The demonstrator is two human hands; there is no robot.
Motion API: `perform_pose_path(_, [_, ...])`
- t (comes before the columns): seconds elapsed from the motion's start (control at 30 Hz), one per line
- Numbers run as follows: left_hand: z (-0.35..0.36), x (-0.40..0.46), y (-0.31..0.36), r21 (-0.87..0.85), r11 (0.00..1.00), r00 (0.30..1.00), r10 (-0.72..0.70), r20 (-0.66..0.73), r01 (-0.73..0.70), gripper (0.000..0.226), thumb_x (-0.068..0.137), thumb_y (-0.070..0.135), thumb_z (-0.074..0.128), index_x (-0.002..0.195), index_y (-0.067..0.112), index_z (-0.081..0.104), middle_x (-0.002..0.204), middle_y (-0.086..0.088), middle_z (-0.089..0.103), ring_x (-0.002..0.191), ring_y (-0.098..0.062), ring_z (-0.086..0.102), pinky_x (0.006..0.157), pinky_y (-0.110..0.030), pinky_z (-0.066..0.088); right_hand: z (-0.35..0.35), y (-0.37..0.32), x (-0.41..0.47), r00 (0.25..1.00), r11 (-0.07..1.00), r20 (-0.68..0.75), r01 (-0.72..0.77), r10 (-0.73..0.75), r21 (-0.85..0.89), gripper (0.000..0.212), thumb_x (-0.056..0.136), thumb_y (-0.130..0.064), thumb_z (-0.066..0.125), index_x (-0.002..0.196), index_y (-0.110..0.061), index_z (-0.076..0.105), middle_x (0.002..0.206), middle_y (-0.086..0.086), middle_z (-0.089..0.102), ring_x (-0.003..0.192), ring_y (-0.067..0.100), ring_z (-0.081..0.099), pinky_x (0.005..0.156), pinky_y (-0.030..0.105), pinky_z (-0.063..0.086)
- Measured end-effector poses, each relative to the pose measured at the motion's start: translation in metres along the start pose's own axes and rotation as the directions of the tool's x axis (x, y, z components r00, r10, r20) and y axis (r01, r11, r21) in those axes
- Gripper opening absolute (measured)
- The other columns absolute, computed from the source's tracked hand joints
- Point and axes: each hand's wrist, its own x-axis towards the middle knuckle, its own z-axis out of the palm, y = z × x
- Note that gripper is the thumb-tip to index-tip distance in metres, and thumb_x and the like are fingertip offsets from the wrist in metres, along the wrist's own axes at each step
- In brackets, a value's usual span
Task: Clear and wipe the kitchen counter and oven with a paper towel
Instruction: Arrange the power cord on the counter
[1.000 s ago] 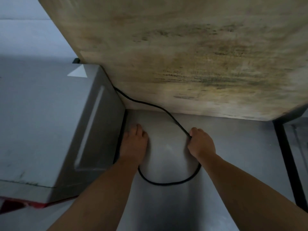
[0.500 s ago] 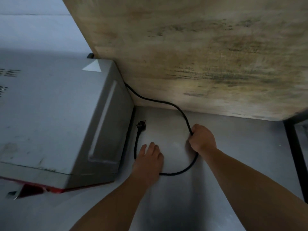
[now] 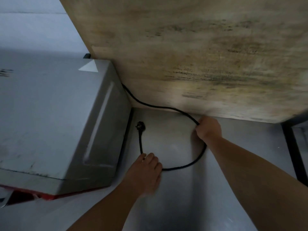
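Stained wooden board (image 3: 200, 55) leaning upright behind the steel tabletop (image 3: 241, 147). Grey oven (image 3: 50, 122) at my left on the tabletop, its black power cord (image 3: 188, 165) running from behind it along the board's foot and looping across the steel. My right hand (image 3: 209, 129) grips the cord near the board, fingers curled round it. My left hand (image 3: 145, 170) lies over the cord, fingers extended. Plug (image 3: 140, 126) lies loose beside the oven.

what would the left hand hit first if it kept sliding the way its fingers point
Probably the plug: the left hand lies on the cord, fingers aimed up along it. Beyond that stands the board.
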Motion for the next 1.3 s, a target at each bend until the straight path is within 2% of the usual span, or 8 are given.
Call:
perform_pose_path(0.13, [-0.002, 0.003, -0.018, -0.01, 0.997, 0.998, -0.071, -0.002, 0.071, 0.036, 0.088, 0.021, 0.056, 0.123, 0.016, 0.06, 0.127, -0.011, 0.058, 0.122, -0.033, 0.054, 0.102, -0.045, 0.044, -0.008, 0.002, 0.011, 0.997, 0.999, -0.07, 0.014, -0.012, 0.035, 0.017, 0.082, -0.011, 0.057, 0.097, -0.014, 0.065, 0.105, 0.011, 0.067, 0.101, 0.034, 0.062, 0.084, 0.035, 0.051])
perform_pose_path(0.23, [-0.009, 0.021, -0.03, -0.013, 0.992, 0.992, -0.126, 0.007, 0.126, 0.034, 0.09, 0.017, 0.051, 0.124, 0.017, 0.056, 0.124, -0.01, 0.056, 0.12, -0.033, 0.049, 0.101, -0.045, 0.039, -0.01, 0.001, 0.016, 0.994, 0.998, -0.095, 0.048, -0.044, 0.038, 0.025, 0.083, -0.008, 0.056, 0.103, -0.015, 0.068, 0.112, 0.011, 0.066, 0.105, 0.033, 0.061, 0.091, 0.038, 0.052])
perform_pose_path(0.47, [-0.041, 0.076, -0.063, 0.067, 0.94, 0.942, -0.336, -0.011, 0.336, 0.021, 0.091, 0.017, 0.05, 0.106, 0.017, 0.065, 0.107, -0.006, 0.066, 0.112, -0.028, 0.056, 0.096, -0.037, 0.04, 0.002, 0.012, 0.021, 0.962, 0.99, -0.233, 0.139, -0.143, -0.034, 0.021, 0.089, -0.011, 0.05, 0.102, -0.014, 0.065, 0.106, 0.013, 0.065, 0.092, 0.036, 0.061, 0.077, 0.037, 0.052])
perform_pose_path(0.57, [-0.054, 0.089, -0.063, 0.057, 0.939, 0.941, -0.338, -0.022, 0.338, 0.011, 0.064, 0.02, 0.077, 0.07, 0.02, 0.068, 0.071, -0.002, 0.067, 0.071, -0.02, 0.067, 0.063, -0.026, 0.048, 0.006, 0.016, 0.025, 0.941, 0.98, -0.277, 0.177, -0.194, -0.085, 0.016, 0.089, -0.011, 0.05, 0.096, -0.014, 0.064, 0.099, 0.012, 0.066, 0.086, 0.035, 0.061, 0.068, 0.034, 0.047])
perform_pose_path(0.77, [-0.043, 0.127, -0.062, -0.099, 0.905, 0.899, -0.424, -0.11, 0.415, 0.02, 0.097, 0.022, 0.048, 0.102, 0.02, 0.067, 0.104, -0.005, 0.068, 0.094, -0.025, 0.066, 0.068, -0.031, 0.041, 0.005, 0.018, 0.022, 0.912, 0.968, -0.323, 0.235, -0.251, -0.088, 0.017, 0.095, -0.024, 0.052, 0.094, -0.011, 0.063, 0.096, 0.012, 0.064, 0.087, 0.034, 0.059, 0.065, 0.033, 0.039])
perform_pose_path(0.93, [-0.052, 0.154, -0.055, -0.213, 0.872, 0.871, -0.474, -0.133, 0.442, 0.02, 0.095, 0.02, 0.051, 0.104, 0.015, 0.068, 0.109, -0.009, 0.067, 0.099, -0.029, 0.065, 0.077, -0.034, 0.05, -0.001, 0.005, -0.007, 0.731, 0.862, -0.465, 0.475, -0.499, -0.177, 0.022, 0.093, -0.023, 0.053, 0.095, -0.009, 0.071, 0.088, 0.011, 0.068, 0.083, 0.032, 0.059, 0.075, 0.037, 0.049])
perform_pose_path(1.1, [-0.057, 0.164, -0.055, -0.294, 0.858, 0.865, -0.478, -0.154, 0.422, 0.019, 0.096, 0.013, 0.048, 0.107, 0.01, 0.062, 0.114, -0.014, 0.063, 0.104, -0.033, 0.063, 0.084, -0.041, 0.05, 0.01, 0.005, -0.033, 0.733, 0.768, -0.242, 0.57, -0.636, -0.293, 0.021, 0.085, -0.038, 0.062, 0.089, -0.018, 0.069, 0.082, 0.004, 0.063, 0.077, 0.027, 0.059, 0.071, 0.036, 0.045])
perform_pose_path(1.3, [-0.058, 0.154, -0.057, -0.299, 0.875, 0.894, -0.432, -0.122, 0.381, 0.025, 0.093, 0.005, 0.043, 0.109, 0.009, 0.062, 0.117, -0.015, 0.06, 0.107, -0.032, 0.061, 0.088, -0.039, 0.049, 0.021, 0.006, -0.033, 0.889, 0.872, 0.033, 0.454, -0.456, -0.184, 0.016, 0.094, -0.025, 0.05, 0.101, -0.019, 0.064, 0.094, 0.002, 0.058, 0.08, 0.027, 0.062, 0.067, 0.033, 0.05])
